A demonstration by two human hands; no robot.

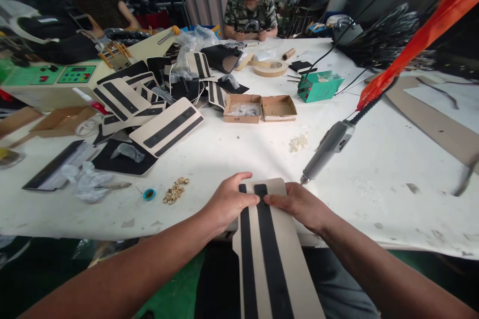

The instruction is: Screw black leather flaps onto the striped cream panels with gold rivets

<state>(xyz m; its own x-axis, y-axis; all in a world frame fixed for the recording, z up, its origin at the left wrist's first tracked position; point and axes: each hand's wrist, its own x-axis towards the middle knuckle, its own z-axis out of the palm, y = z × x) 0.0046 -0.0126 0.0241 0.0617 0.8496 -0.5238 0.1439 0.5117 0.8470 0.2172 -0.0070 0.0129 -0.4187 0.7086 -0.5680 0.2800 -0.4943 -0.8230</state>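
Note:
A long beige panel with two black strips (275, 264) reaches from the table's front edge down over my lap. My left hand (230, 202) grips its far left edge, thumb pressed on the face beside the wider strip. On the far right edge my right hand (301, 204) holds it too, its thumb on that strip's end near the left thumb. The fingers under the panel are hidden. Just beyond my right hand hangs a grey electric screwdriver (329, 149), its tip close to the table and apart from the hand.
Similar striped panels (168, 127) lie piled at the left. Gold rings (175, 192) and a small blue cap (148, 194) lie nearer. Two cardboard boxes (243, 109) with small parts stand mid-table by a green power box (320, 85). A person (250, 15) sits across the table.

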